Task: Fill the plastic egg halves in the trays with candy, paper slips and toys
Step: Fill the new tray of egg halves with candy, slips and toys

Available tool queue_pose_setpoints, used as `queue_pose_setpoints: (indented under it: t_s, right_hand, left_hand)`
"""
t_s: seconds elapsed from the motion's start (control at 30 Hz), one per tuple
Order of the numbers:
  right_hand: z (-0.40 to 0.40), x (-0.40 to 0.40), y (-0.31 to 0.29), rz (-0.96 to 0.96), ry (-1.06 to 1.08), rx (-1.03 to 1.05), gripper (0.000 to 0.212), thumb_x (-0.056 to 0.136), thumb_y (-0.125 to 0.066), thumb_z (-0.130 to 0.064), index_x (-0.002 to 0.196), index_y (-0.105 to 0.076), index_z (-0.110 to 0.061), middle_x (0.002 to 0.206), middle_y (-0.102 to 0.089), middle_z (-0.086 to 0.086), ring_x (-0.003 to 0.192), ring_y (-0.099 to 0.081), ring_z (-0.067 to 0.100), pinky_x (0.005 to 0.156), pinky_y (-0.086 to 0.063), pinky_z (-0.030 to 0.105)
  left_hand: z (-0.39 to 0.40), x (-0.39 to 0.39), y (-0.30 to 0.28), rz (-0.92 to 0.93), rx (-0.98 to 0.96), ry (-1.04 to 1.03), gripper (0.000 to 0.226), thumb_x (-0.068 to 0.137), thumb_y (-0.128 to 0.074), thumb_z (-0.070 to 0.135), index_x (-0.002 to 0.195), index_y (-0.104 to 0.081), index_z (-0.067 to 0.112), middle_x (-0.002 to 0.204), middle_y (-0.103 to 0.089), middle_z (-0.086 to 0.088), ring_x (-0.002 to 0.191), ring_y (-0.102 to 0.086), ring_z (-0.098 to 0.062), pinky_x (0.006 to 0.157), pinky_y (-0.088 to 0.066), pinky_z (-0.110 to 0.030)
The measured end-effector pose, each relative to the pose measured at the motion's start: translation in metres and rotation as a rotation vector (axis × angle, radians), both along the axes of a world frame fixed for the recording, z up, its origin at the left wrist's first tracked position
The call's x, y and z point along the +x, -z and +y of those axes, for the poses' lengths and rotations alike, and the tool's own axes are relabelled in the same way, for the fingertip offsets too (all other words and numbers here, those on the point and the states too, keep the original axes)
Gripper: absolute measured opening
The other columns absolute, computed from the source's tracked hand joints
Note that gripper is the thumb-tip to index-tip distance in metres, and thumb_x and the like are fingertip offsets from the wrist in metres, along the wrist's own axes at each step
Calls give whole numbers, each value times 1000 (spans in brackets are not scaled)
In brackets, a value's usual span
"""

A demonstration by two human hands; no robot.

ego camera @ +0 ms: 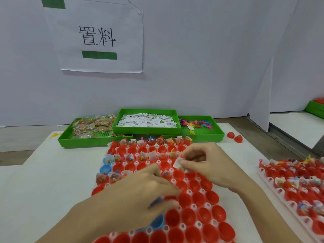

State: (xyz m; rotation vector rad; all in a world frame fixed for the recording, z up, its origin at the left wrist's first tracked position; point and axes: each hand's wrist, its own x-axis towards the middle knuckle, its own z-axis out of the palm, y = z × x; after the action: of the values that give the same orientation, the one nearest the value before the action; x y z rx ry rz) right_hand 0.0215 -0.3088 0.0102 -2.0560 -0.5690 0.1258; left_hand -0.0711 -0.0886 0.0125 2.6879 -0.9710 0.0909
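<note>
A white tray [193, 206] of red egg halves [212, 197] lies in front of me, with a few blue halves [105, 169] at its left. The far rows hold candy packets, slips and toys; the near rows are bare. My right hand [210, 165] hovers over the tray's middle and pinches a white paper slip with a candy packet [178, 163]. My left hand [140, 190] is curled low over the tray, and a blue toy [155, 201] pokes out from under its fingers.
Three green bins stand at the back: candy packets [87, 127], paper slips [147, 120] and coloured toys [196, 123]. A second egg tray [289, 181], mostly filled, lies at the right. Two loose red halves [235, 136] sit near the toy bin. A partition wall closes the back.
</note>
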Motion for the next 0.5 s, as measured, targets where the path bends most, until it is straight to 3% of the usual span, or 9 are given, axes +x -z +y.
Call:
queue_pose_setpoints:
  t_s: [0.07,0.2,0.3,0.5]
  right_hand:
    - [3,2,6,-59,32,-118,7,85,-83,-18,89,-78,-17,82,-76,-2,74,-74,9,76,-61,26]
    - [7,1,11,-129,52,-210,7,86,-83,-21,90,-78,-19,81,-74,-6,74,-70,5,72,-56,18]
    - [9,-1,11,-169,36,-266,7,86,-81,-23,92,-78,-20,81,-73,-10,76,-67,4,70,-51,12]
    - [19,-5,15,-192,75,-270,9,82,-85,-24,84,-78,-20,76,-72,-7,70,-66,5,66,-53,14]
  left_hand:
    - [-4,-3,5,-32,90,-1,61,103,-21,67,146,-53,39,137,-58,27,110,-38,0,98,-23,-9]
    - [-4,-6,4,-86,167,-18,58,105,-16,66,143,-53,41,142,-46,27,119,-35,-4,97,-23,-18]
    - [-7,-9,5,-95,199,-33,62,105,-14,67,141,-55,39,138,-49,26,116,-35,-3,94,-24,-19]
    - [-8,-7,6,-43,219,-24,66,103,-12,71,141,-53,37,140,-42,26,113,-27,-3,93,-19,-20]
